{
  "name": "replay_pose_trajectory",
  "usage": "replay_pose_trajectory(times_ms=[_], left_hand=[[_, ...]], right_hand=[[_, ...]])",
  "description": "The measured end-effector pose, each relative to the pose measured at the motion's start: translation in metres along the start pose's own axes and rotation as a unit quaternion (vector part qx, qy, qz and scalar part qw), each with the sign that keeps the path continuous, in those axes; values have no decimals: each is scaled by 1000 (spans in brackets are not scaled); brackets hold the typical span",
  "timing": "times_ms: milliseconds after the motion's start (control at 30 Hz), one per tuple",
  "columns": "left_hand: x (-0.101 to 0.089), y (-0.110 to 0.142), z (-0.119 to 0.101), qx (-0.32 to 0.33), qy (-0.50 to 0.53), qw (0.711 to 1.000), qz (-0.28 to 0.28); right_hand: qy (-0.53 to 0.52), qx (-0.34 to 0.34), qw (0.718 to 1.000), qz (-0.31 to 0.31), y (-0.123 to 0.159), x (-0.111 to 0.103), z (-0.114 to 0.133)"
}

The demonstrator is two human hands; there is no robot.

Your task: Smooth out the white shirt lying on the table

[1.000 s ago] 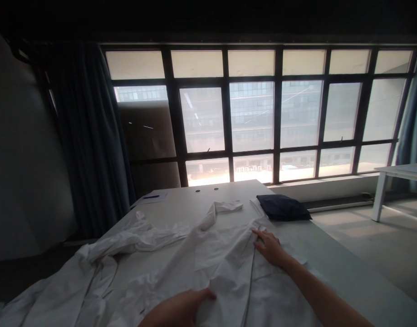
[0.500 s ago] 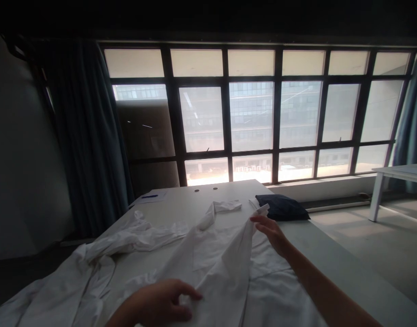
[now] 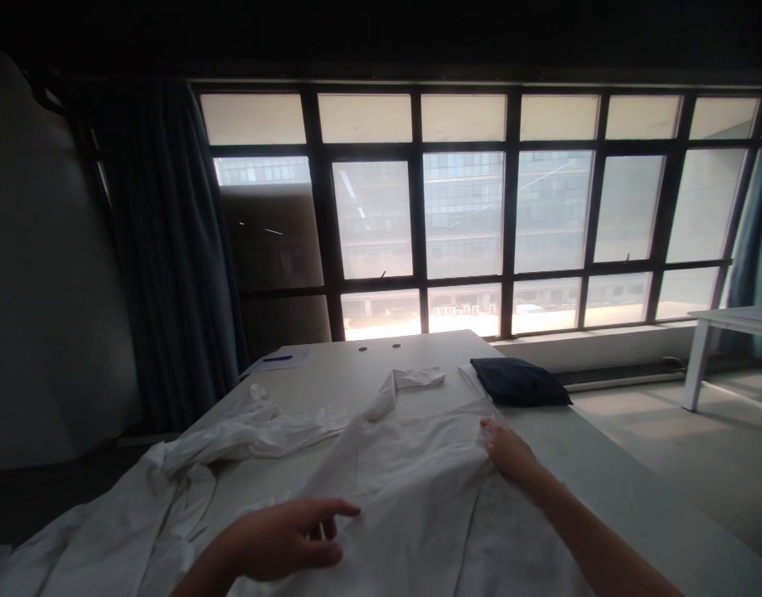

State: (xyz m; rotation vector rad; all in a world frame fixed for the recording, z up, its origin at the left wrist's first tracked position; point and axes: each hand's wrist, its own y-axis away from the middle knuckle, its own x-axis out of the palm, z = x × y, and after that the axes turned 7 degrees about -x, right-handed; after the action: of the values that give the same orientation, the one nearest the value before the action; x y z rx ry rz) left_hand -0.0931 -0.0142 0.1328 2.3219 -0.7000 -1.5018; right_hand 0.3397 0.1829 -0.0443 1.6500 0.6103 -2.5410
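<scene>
A white long-sleeved garment (image 3: 411, 489), probably a shirt or coat, lies spread in front of me, with one sleeve-like strip bent over at its far end. My right hand (image 3: 511, 452) is at its right side, fingers closed on the cloth edge. Over the lower left of the same garment is my left hand (image 3: 287, 535), its index finger stretched out and the thumb apart; nothing is held in it. Whether its fingertips touch the cloth I cannot tell. A second white garment (image 3: 125, 506) lies crumpled to the left.
The white table (image 3: 331, 365) reaches toward the windows. A folded dark blue cloth (image 3: 517, 381) rests on white fabric at its right edge. At the far left lie a paper (image 3: 297, 361) and a blue pen (image 3: 278, 358). Another white table (image 3: 701, 352) stands to the right.
My right hand has moved down and slightly right, and the raised flap of cloth it held now lies flatter to the right. My left hand has drawn back slightly to the left.
</scene>
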Motion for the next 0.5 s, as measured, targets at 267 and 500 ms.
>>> replay_pose_trajectory(times_ms=[267,500], left_hand=[[10,-18,15,-8,10,1000,3],[19,-27,20,-40,-39,998,-42]], right_hand=[[-102,-166,975,-107,-10,-20,25],[25,13,999,-19,1,2,4]])
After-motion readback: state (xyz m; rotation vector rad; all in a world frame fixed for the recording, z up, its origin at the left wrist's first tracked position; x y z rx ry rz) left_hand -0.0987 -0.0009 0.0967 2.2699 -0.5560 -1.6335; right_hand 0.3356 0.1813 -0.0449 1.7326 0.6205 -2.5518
